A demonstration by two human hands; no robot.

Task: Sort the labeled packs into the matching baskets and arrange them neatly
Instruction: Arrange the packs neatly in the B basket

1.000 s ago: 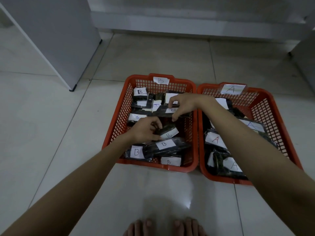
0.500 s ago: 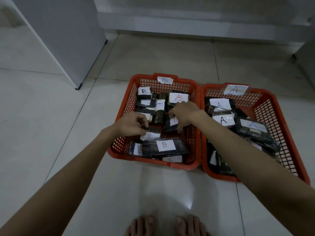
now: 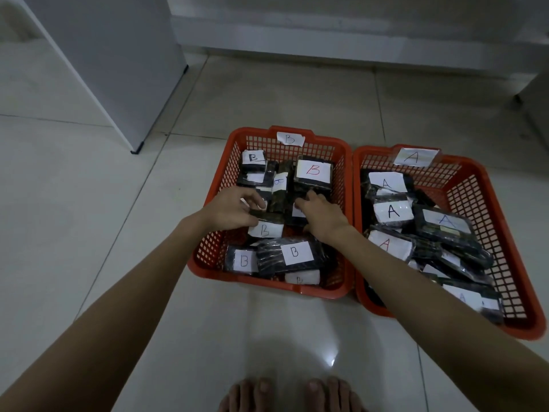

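Packs marked B [image 3: 294, 252] fill the left orange basket [image 3: 217, 185], and packs marked A [image 3: 392, 212] lie in the right basket [image 3: 487, 203] touching it. Left hand [image 3: 228, 211] pinches a dark pack [image 3: 266, 226] mid-basket. Right hand [image 3: 322, 217] curls its fingers onto another pack [image 3: 312, 178] just behind.

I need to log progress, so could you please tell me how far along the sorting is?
Sorting looks done: B packs fill the B basket, A packs the A basket, none visible on the floor. Both hands work inside it: the left hand grips a pack; the right hand touches others. Neat arranging remains; packs lie overlapping and askew.
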